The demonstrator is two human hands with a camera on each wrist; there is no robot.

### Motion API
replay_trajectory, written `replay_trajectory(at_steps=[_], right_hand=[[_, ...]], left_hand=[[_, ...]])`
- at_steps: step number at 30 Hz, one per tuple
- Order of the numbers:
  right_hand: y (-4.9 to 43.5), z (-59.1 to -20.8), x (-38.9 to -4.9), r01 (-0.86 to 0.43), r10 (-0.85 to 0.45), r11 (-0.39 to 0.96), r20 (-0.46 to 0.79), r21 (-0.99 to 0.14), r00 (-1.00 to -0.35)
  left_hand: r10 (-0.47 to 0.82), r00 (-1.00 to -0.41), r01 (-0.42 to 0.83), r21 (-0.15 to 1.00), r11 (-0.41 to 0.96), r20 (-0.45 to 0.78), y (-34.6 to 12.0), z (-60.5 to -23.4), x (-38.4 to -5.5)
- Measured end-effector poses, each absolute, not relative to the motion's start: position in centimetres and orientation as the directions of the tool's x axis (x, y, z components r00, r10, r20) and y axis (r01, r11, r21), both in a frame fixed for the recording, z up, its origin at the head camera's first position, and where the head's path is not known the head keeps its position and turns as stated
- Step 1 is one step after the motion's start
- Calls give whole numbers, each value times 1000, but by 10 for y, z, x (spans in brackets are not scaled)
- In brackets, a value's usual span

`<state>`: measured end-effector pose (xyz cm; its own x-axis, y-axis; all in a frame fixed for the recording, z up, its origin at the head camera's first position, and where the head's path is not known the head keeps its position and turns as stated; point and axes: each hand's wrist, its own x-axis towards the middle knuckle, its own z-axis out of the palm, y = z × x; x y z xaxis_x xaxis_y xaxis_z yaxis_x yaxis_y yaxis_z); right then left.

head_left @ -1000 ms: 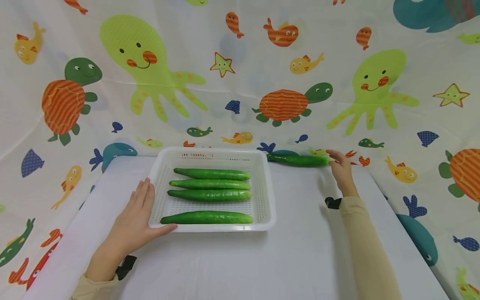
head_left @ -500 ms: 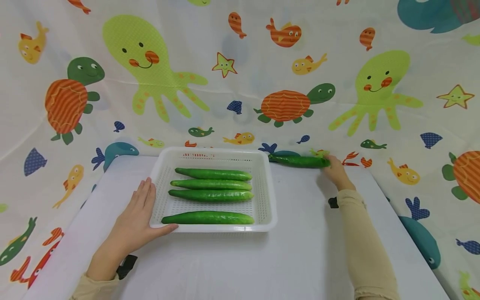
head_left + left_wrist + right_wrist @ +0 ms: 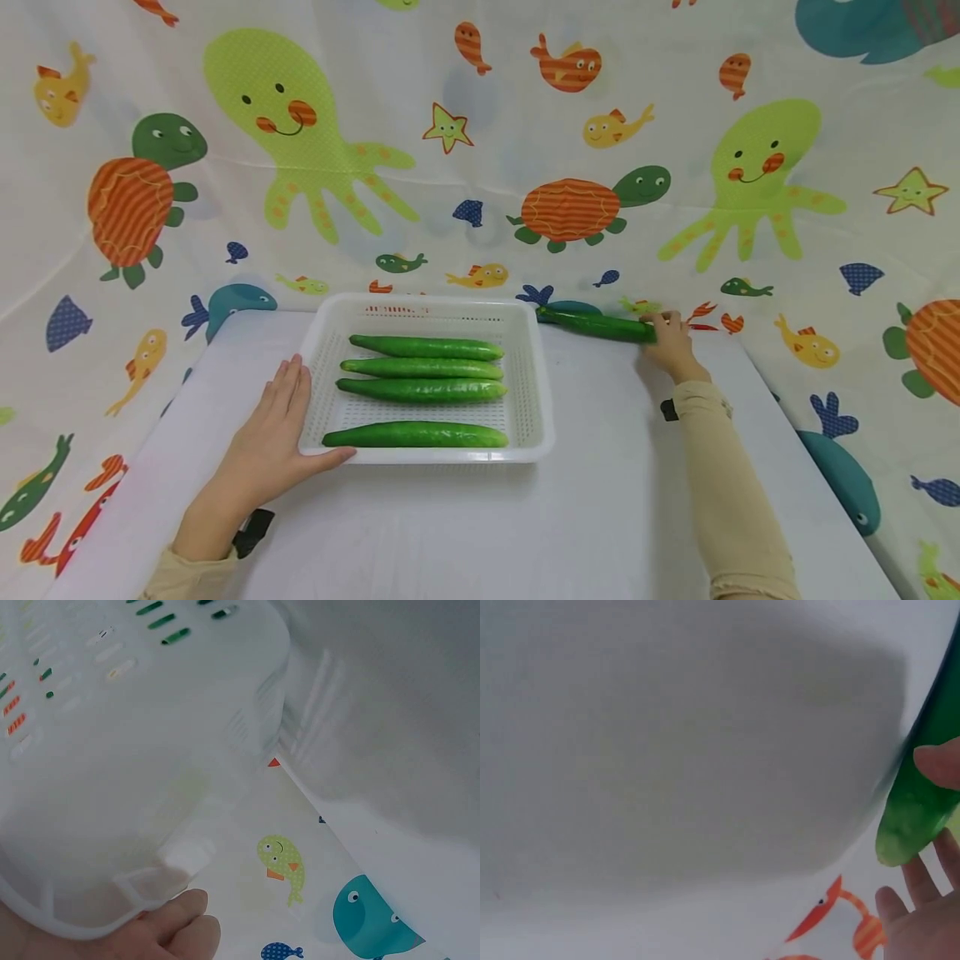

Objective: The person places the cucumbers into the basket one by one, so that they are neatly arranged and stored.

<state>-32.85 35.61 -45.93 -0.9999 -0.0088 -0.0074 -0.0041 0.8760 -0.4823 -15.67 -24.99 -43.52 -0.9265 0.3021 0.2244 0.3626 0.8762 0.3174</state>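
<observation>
At the table's back right, my right hand (image 3: 672, 348) grips the near end of a long green cucumber (image 3: 600, 325). In the right wrist view its thumb (image 3: 939, 763) lies on the cucumber (image 3: 911, 817) and the fingers are on the other side. My left hand (image 3: 258, 433) rests with straight fingers along the left side of a white perforated plastic basket (image 3: 450, 456), thumb on the front rim. Inside the basket, three cucumbers (image 3: 420, 390) lie side by side and another cucumber (image 3: 416, 435) lies apart near the front wall. The left wrist view shows fingers (image 3: 191, 919) below the basket's rim.
The white table (image 3: 480, 533) carries the basket left of centre. A curtain (image 3: 480, 150) printed with sea animals hangs behind the table and at both sides. The held cucumber's far tip is close to the basket's right back corner.
My right hand has closed onto the cucumber's right end, and that end has shifted slightly towards the front, so the cucumber lies more slanted. The left hand and basket have stayed put.
</observation>
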Motion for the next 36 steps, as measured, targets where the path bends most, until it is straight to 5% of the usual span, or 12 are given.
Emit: replay_trajectory(at_steps=[15, 21, 36], right_hand=[[361, -465, -304, 154, 57, 549, -148, -821, -987], [365, -474, -297, 274, 58, 462, -279, -843, -958], [364, -482, -289, 265, 84, 298, -251, -917, -964]], left_hand=[[300, -929, 358, 321, 877, 219, -250, -432, -156], [300, -928, 360, 321, 876, 222, -250, -433, -157], [300, -930, 357, 334, 872, 211, -252, -433, -155]])
